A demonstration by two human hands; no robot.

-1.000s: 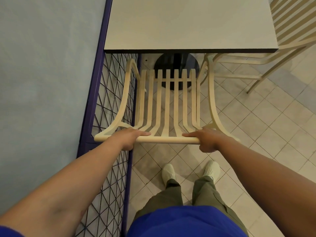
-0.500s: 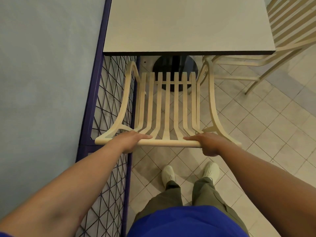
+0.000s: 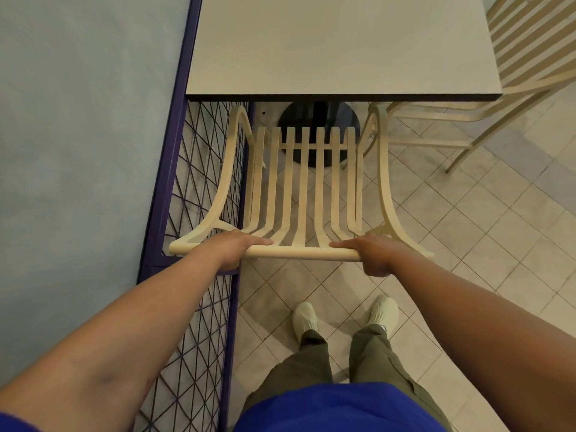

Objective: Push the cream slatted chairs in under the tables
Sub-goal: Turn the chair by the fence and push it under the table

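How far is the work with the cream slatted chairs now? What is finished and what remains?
Done: nothing looks finished. In hand: the left hand and right hand grip the top rail of the cream slatted chair, whose seat front lies short of the grey square table. Left: push this chair under; the second cream slatted chair on the right may need it too.

chair [image 3: 304, 188] before table [image 3: 339, 48], wire fence [image 3: 199, 169] left
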